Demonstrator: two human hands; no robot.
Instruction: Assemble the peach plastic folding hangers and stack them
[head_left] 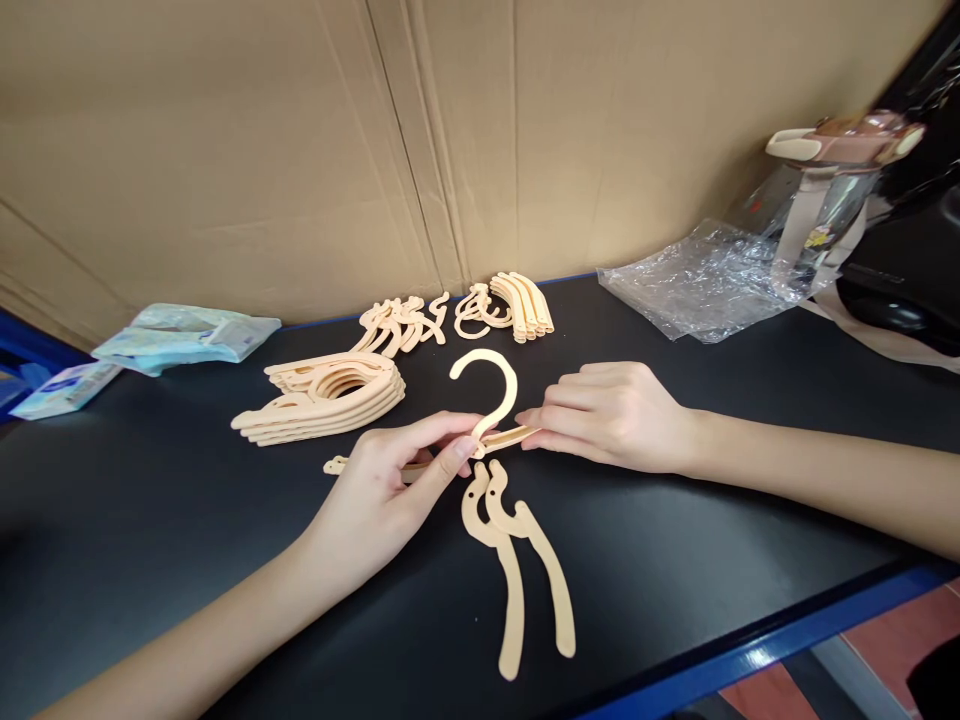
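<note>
My left hand [394, 480] pinches the base of a peach plastic hanger hook [487, 385] where it meets a thin peach crossbar [506, 438]. My right hand [611, 415] has its fingers closed on the right end of that crossbar. Two loose peach hanger arms [517, 570] lie side by side on the black table [150, 520], just in front of my hands. A stack of assembled folded hangers [322, 398] rests behind my left hand.
Piles of loose hook parts [401, 325] and curved arm parts [517, 305] lie near the cardboard wall [375, 150]. Blue packets [187, 338] sit at the back left. Crumpled clear plastic [697, 280] and a water bottle [832, 200] are at the back right. The blue table edge [787, 645] runs close in front.
</note>
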